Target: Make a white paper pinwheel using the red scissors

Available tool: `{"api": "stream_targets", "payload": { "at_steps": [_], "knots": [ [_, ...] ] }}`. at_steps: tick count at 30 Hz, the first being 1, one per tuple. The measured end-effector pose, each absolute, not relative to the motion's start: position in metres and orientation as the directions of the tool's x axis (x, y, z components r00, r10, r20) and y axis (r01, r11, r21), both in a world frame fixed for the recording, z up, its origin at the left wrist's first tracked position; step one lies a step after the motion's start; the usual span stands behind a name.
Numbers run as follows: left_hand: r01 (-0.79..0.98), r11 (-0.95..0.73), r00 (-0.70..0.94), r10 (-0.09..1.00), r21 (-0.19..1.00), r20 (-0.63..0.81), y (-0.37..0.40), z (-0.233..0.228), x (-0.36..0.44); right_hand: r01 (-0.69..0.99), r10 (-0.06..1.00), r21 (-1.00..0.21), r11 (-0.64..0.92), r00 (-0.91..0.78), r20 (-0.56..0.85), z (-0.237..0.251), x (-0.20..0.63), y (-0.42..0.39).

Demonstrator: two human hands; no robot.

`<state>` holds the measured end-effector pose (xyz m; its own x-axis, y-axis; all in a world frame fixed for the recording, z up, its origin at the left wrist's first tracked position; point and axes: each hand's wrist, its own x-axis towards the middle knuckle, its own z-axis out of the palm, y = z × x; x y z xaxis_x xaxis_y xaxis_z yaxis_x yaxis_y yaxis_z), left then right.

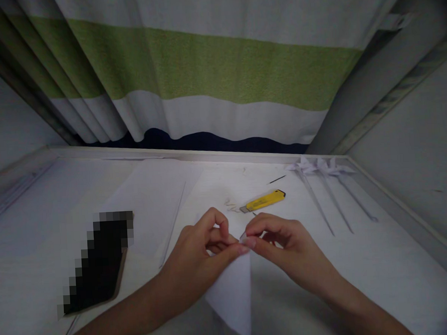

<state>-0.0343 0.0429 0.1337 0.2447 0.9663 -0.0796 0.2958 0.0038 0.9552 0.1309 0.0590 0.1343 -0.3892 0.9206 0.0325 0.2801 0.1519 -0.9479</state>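
My left hand point(203, 248) and right hand point(276, 242) meet at the middle of the white desk point(364, 280), both pinched on the top corner of a folded white paper triangle point(232, 292). The pinch sits between my two thumbs and forefingers, fingertips almost touching, so neither hand is nearer than the other; the paper belongs equally to both. From that shared corner the sheet hangs down and toward me, its long axis running from my fingertips back to my chest, the wide end pointing at the near edge of the desk. A yellow plastic utility knife point(264, 201) lies just beyond my right knuckles, apart from them, its blade end turned to the left. Well off to the right, three white folded-paper pinwheels on thin sticks point(327, 192) lie side by side. A dark flat phone point(97, 264) rests left of my left forearm, and a green-and-white striped curtain point(203, 68) hangs behind the desk.
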Motion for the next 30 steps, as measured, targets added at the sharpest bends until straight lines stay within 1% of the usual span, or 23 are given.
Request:
{"api": "stream_targets", "payload": {
  "at_steps": [4,10,18,23,27,30],
  "knots": [
    [0.354,-0.039,0.245,0.968,0.934,-0.053,0.0403,0.1333,-0.0349,0.197,0.921,-0.98,0.037,-0.388,-0.044,0.1312,0.1305,0.0594],
    [0.332,-0.056,0.27,0.962,0.942,-0.038,0.0383,0.1361,-0.0354,0.118,0.919,-0.99,-0.078,-0.376,-0.118,0.1317,0.1277,0.0589],
    [0.348,-0.069,0.274,0.961,0.935,-0.03,0.0377,0.1356,-0.0355,0.114,0.905,-0.988,-0.105,-0.402,-0.142,0.1335,0.1283,0.0584],
    [0.313,-0.059,0.29,0.956,0.948,-0.036,0.0374,0.1362,-0.0353,0.106,0.886,-0.99,-0.092,-0.445,-0.129,0.1355,0.1298,0.0608],
    [0.307,-0.046,0.297,0.954,0.951,-0.049,0.0371,0.138,-0.0341,0.119,0.9,-0.99,-0.082,-0.419,-0.124,0.1355,0.1288,0.0593],
    [0.308,-0.03,0.304,0.95,0.951,-0.068,0.0367,0.1378,-0.0336,0.104,0.915,-0.993,-0.056,-0.393,-0.093,0.1335,0.127,0.0574]
  ]
}}
